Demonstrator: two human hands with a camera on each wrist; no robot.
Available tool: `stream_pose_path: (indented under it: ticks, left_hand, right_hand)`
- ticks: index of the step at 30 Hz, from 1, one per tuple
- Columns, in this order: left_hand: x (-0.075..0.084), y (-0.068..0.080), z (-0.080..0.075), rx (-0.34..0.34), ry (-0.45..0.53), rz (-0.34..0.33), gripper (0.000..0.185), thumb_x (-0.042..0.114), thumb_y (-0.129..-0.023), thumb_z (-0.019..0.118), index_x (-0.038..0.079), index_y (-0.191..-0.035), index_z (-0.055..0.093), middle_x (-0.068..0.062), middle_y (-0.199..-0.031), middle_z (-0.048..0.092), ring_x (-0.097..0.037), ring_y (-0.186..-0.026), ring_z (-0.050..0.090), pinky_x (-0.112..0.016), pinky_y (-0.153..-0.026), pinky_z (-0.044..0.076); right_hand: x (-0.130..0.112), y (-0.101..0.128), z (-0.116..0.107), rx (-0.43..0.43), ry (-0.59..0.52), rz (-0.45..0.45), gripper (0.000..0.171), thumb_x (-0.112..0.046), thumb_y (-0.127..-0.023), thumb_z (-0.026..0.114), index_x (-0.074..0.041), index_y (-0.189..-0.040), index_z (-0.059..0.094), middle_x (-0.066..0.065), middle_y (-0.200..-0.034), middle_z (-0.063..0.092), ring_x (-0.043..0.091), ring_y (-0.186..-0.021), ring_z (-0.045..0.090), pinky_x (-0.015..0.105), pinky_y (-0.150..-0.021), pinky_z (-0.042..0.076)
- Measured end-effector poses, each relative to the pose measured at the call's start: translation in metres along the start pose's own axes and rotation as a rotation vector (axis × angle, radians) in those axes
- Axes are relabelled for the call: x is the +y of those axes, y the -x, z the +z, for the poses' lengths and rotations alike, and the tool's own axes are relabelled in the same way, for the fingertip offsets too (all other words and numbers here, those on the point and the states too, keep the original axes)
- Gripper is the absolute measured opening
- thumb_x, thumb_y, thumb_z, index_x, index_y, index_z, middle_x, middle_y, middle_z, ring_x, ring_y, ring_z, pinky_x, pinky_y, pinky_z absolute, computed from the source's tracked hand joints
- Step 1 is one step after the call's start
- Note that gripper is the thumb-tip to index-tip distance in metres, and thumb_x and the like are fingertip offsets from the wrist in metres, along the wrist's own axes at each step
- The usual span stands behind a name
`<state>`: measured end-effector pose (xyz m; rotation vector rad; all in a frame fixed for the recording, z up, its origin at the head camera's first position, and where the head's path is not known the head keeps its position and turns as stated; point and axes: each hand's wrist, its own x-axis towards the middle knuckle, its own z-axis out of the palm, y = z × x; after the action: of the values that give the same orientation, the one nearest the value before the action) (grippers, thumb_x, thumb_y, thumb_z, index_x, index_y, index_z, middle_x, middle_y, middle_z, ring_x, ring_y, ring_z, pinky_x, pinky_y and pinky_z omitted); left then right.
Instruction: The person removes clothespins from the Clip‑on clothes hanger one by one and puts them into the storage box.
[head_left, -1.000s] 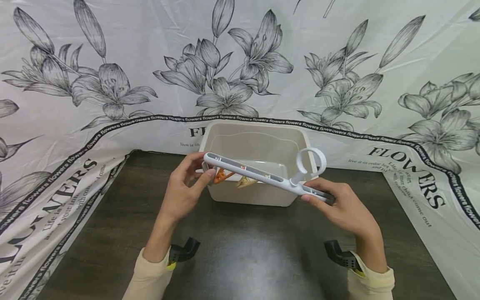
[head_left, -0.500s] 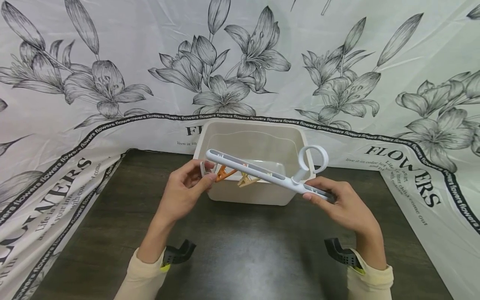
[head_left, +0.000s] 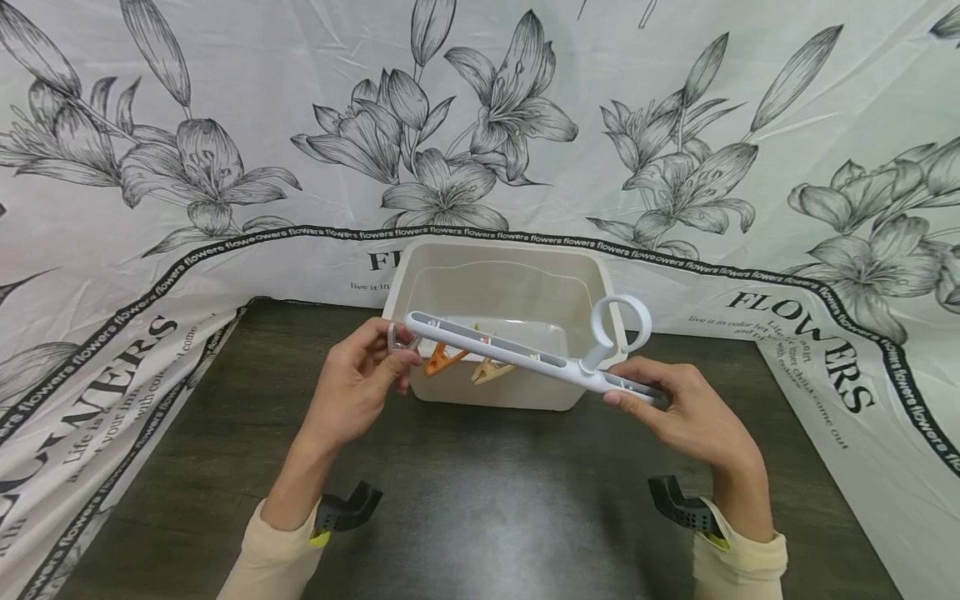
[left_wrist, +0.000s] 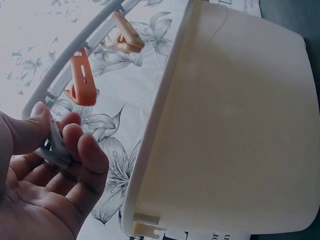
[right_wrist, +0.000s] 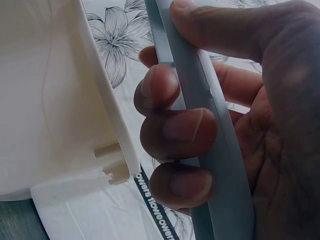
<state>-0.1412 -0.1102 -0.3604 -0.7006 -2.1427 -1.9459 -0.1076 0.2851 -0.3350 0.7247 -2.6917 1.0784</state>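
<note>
A white hanger bar (head_left: 517, 356) with a ring hook (head_left: 621, 325) is held level over a white plastic bin (head_left: 495, 244). An orange clip (head_left: 438, 360) and a beige clip (head_left: 491, 372) hang from it. My left hand (head_left: 399, 345) pinches a pale clip (head_left: 400, 335) at the bar's left end. In the left wrist view the left hand (left_wrist: 55, 150) has this clip (left_wrist: 56, 148) between thumb and fingers, below the orange clip (left_wrist: 81, 80). My right hand (head_left: 626, 383) grips the bar's right end. The right hand (right_wrist: 200, 120) has its fingers curled round the bar (right_wrist: 220, 150).
The bin stands on a dark wooden table (head_left: 480, 508), against a white cloth with a flower print (head_left: 225, 167) that rises behind and on both sides. Black wrist mounts (head_left: 352, 508) sit on both cream sleeves.
The left hand has slid a little to the left and down along the bar's end, onto the pale clip. The bar and the right hand have hardly moved.
</note>
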Motion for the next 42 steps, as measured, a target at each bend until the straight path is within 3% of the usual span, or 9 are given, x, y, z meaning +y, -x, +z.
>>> stream_pose_path:
  ticks: [6,12,15,23,28,32,37,42]
  left_hand:
    - [0.0,-0.002,0.0,-0.008,-0.02,0.057,0.005,-0.002,-0.103,0.055,-0.004,-0.106,0.056,-0.016,-0.091,0.068,-0.018,-0.066,0.06,-0.027,-0.059,0.053]
    - [-0.004,-0.004,0.002,-0.112,0.151,0.111,0.009,-0.003,-0.106,0.046,-0.01,-0.108,0.051,-0.01,-0.084,0.059,-0.019,-0.058,0.047,-0.031,-0.053,0.05]
    - [-0.006,-0.005,0.003,-0.13,0.207,0.132,0.009,-0.004,-0.107,0.043,-0.011,-0.108,0.049,-0.01,-0.083,0.055,-0.02,-0.057,0.043,-0.031,-0.051,0.047]
    - [-0.007,-0.006,0.012,-0.009,0.151,0.176,0.004,-0.006,-0.104,0.048,-0.01,-0.104,0.05,-0.01,-0.082,0.056,-0.019,-0.06,0.047,-0.028,-0.053,0.046]
    - [-0.007,-0.005,0.021,0.02,0.241,0.141,0.011,-0.002,-0.106,0.045,-0.013,-0.104,0.045,-0.01,-0.083,0.054,-0.02,-0.06,0.045,-0.029,-0.054,0.047]
    - [-0.006,-0.004,0.024,0.028,0.256,0.104,0.017,0.003,-0.108,0.045,-0.013,-0.105,0.044,-0.009,-0.084,0.053,-0.02,-0.061,0.045,-0.03,-0.054,0.048]
    - [-0.006,-0.005,0.024,0.065,0.167,0.124,0.012,0.0,-0.107,0.047,-0.012,-0.106,0.047,-0.01,-0.084,0.054,-0.019,-0.062,0.047,-0.028,-0.054,0.048]
    - [-0.006,-0.005,0.024,0.143,0.056,0.19,0.008,-0.005,-0.104,0.049,-0.012,-0.108,0.05,-0.007,-0.084,0.057,-0.017,-0.064,0.051,-0.024,-0.057,0.048]
  right_hand:
    - [0.001,0.001,0.0,-0.012,-0.023,0.0,0.028,-0.01,-0.088,0.081,-0.025,-0.111,0.074,-0.009,-0.075,0.059,0.003,-0.063,0.048,0.023,-0.056,0.041]
    - [0.003,0.002,-0.001,-0.013,-0.033,0.011,0.028,-0.01,-0.087,0.082,-0.025,-0.11,0.075,-0.009,-0.075,0.06,0.003,-0.063,0.049,0.023,-0.055,0.041]
    - [0.003,0.002,-0.001,-0.015,-0.041,0.006,0.028,-0.01,-0.087,0.082,-0.025,-0.11,0.075,-0.008,-0.075,0.061,0.004,-0.064,0.049,0.023,-0.056,0.041]
    - [0.003,0.003,-0.002,-0.024,-0.058,0.017,0.029,-0.01,-0.087,0.082,-0.024,-0.112,0.075,-0.007,-0.075,0.06,0.003,-0.06,0.047,0.023,-0.053,0.041]
    - [0.004,0.002,-0.001,-0.033,-0.068,0.015,0.029,-0.01,-0.087,0.081,-0.024,-0.112,0.075,-0.007,-0.075,0.061,0.003,-0.06,0.047,0.023,-0.052,0.04]
    - [0.004,0.001,0.0,-0.03,-0.061,0.011,0.029,-0.011,-0.087,0.082,-0.023,-0.112,0.075,-0.007,-0.076,0.062,0.003,-0.061,0.048,0.023,-0.052,0.041]
    - [0.005,0.002,-0.002,-0.02,-0.057,0.028,0.029,-0.011,-0.086,0.083,-0.022,-0.112,0.076,-0.007,-0.077,0.063,0.003,-0.06,0.048,0.023,-0.052,0.04]
    - [0.005,0.003,-0.003,-0.021,-0.057,0.047,0.029,-0.012,-0.086,0.083,-0.02,-0.113,0.076,-0.007,-0.074,0.062,0.002,-0.058,0.047,0.023,-0.051,0.04]
